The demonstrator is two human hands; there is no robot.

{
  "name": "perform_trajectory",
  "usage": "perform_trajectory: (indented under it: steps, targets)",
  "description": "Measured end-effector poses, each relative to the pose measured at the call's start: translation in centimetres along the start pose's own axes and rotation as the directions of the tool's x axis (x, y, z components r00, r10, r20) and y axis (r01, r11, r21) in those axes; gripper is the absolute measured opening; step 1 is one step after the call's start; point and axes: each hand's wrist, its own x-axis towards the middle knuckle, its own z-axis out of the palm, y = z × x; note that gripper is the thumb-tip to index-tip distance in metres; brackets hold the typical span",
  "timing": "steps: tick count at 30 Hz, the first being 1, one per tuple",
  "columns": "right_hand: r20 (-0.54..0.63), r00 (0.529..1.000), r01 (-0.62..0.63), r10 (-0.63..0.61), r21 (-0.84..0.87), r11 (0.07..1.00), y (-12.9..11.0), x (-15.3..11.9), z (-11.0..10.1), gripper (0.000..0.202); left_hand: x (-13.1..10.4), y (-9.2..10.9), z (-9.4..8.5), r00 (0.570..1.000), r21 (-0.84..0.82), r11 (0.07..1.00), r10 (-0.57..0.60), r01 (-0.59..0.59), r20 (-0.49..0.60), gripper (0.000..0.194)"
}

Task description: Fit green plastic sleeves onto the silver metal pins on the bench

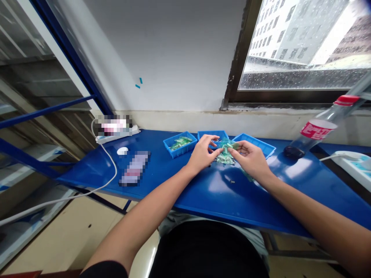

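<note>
A crinkled, see-through green plastic packet [226, 145] is up between both hands over the blue table [165, 166], pinched by the right hand [252, 157]; the left hand's [202, 152] thumb and forefinger stand apart. Hands partly block two of three blue bins [185, 150]. A loose screw [232, 181] lies nearer the person. Behind: pale wall [174, 46], rain-spotted window [290, 46].

Right of the bottle [319, 129], a power strip [355, 164] is cut off. Left of the bottle, hands [202, 153] [251, 156] partly hide trays [262, 146].
</note>
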Motion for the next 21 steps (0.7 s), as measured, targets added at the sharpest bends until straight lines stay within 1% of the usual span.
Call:
perform_trajectory:
  steps: [2,4,7,9,11,13,16,18,20,21]
  targets:
    - [-0.005,1.0,0.019,-0.02,-0.031,0.999,0.3,0.0,0.0,0.04,-0.1,0.2,-0.1,1.0,0.026,1.0,0.01,-0.01,-0.006,0.021]
    - [0.02,0.999,0.026,-0.025,-0.038,0.999,0.6,0.1,-0.1,0.037,-0.2,0.5,-0.1,1.0,-0.009,1.0,0.009,-0.009,0.029,0.018]
    - [0.096,0.995,0.026,-0.026,0.008,1.0,0.8,0.1,-0.1,0.039,-0.3,0.9,-0.1,0.992,-0.109,0.994,-0.007,0.021,0.128,0.033]
    - [0.152,0.987,0.05,-0.052,0.016,0.999,0.6,0.0,0.0,0.042,-0.3,1.0,0.0,0.99,-0.099,0.995,-0.011,0.025,0.14,0.038]
    - [0.201,0.975,0.097,-0.096,0.004,0.995,0.2,-0.1,0.2,0.044,-0.2,1.0,-0.2,0.995,-0.028,0.999,-0.013,0.016,0.095,0.032]
    - [0.227,0.964,0.143,-0.138,-0.007,0.99,0.0,-0.2,0.4,0.042,0.0,1.0,-0.5,0.999,0.054,0.999,-0.009,0.006,0.048,0.027]
    - [0.225,0.95,0.233,-0.215,-0.056,0.971,-0.1,-0.3,0.7,0.033,0.2,0.8,-1.5,0.999,0.213,0.977,0.027,-0.031,0.018,0.035]
    - [0.225,0.933,0.31,-0.279,-0.112,0.944,-0.1,-0.3,0.6,0.028,0.4,0.6,-2.4,0.998,0.376,0.924,0.062,-0.064,0.018,0.036]
    - [0.241,0.916,0.365,-0.319,-0.176,0.914,-0.1,-0.3,0.5,0.024,0.7,0.3,-3.5,0.998,0.553,0.83,0.064,-0.068,0.027,0.033]
    - [0.253,0.91,0.382,-0.328,-0.208,0.901,-0.1,-0.3,0.4,0.023,0.8,0.1,-4.1,0.999,0.629,0.776,0.05,-0.045,0.01,0.033]
